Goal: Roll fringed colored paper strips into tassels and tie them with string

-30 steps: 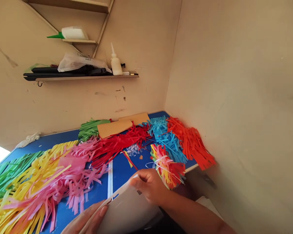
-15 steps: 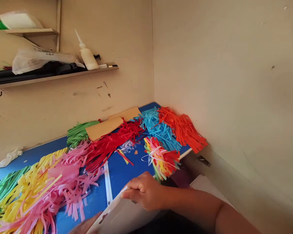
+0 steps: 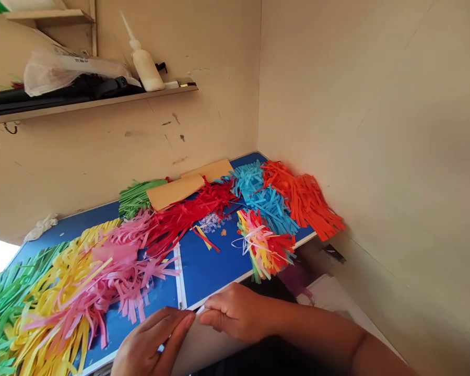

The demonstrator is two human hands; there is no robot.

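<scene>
A pale, flat, sheet-like piece (image 3: pixel 207 342) is held low in front of me at the table's near edge, its lower part out of view. My right hand (image 3: pixel 237 313) is closed on its upper edge, the thumb pressed along the near face. Close beside it, my left hand (image 3: pixel 152 342) has its fingers bent together on the same edge. The two hands' fingertips are almost touching. Past them lies a bundle of mixed red, yellow and pink paper strips (image 3: pixel 266 245) on the blue table (image 3: pixel 215 269).
Green (image 3: pixel 11 303), yellow (image 3: pixel 47 297), pink (image 3: pixel 117 271), red (image 3: pixel 180 222), blue (image 3: pixel 264 196) and orange (image 3: pixel 303 198) fringed strips cover the table, with tan card pieces (image 3: pixel 176 191) behind. A wall shelf (image 3: pixel 102 104) holds a squeeze bottle (image 3: pixel 147 68). Walls meet behind the table.
My left hand has come up and right along the sheet's edge to beside my right hand. The right hand keeps its grip. The view has shifted slightly, tilting down.
</scene>
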